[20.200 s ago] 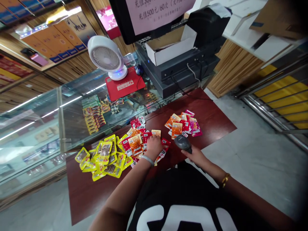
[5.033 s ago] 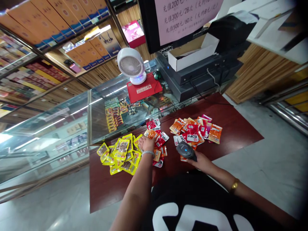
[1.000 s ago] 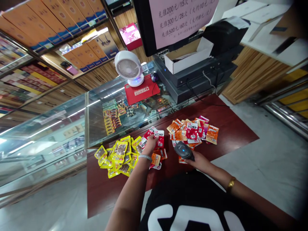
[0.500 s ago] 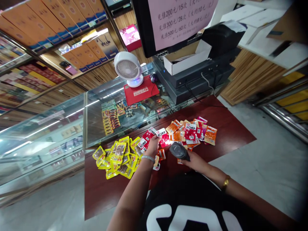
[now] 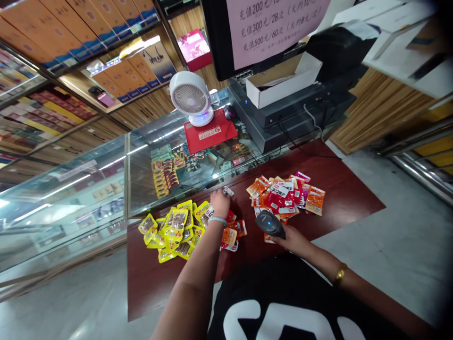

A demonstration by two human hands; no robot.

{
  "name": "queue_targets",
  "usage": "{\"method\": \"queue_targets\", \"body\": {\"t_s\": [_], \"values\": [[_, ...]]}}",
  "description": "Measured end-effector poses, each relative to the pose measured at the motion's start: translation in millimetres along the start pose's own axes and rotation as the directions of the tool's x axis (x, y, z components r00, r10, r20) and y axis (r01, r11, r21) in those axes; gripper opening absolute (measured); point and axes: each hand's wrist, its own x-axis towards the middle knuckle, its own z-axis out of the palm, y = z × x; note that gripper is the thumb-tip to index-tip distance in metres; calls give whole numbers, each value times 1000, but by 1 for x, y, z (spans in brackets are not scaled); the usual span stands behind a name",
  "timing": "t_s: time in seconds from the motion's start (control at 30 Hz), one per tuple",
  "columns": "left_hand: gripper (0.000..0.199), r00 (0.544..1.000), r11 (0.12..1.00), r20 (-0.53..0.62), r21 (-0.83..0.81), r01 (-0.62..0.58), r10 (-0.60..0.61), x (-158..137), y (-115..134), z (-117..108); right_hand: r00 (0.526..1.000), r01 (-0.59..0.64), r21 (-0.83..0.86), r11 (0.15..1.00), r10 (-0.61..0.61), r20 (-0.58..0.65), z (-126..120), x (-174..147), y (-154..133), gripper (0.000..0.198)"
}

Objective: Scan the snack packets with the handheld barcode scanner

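Observation:
My left hand (image 5: 220,203) is closed, its fingers curled down on a red-and-white snack packet (image 5: 228,191) whose labelled end sticks out past them. The back of the hand hides most of that packet. Beside it lie a heap of yellow snack packets (image 5: 177,222) and some orange packets (image 5: 237,228). In my right hand (image 5: 288,237) is a dark handheld barcode scanner (image 5: 269,223), with its head near the right-hand pile of red and orange packets. On top of that pile rests a red snack packet (image 5: 279,196) with a white label.
The packets lie on a dark red-brown board (image 5: 339,189) beside a glass display counter (image 5: 141,189). A white fan (image 5: 191,97) stands by a red mat (image 5: 212,134). Behind are a monitor (image 5: 217,42) and an open white box (image 5: 283,89).
My left hand has let go of a red packet, which now lies on the right-hand pile. It has moved left to another red packet. My right hand still holds the scanner.

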Motion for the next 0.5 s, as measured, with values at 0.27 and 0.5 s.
{"method": "queue_targets", "body": {"t_s": [0.27, 0.5], "values": [[46, 995, 876, 68, 471, -102, 80, 25, -27, -22, 999, -38, -13, 999, 38, -15, 0, -6, 0, 51], [19, 979, 924, 191, -356, 140, -74, 12, -17, 3, 999, -33, -5, 999, 33, -35, 0, 0, 1, 50]]}}
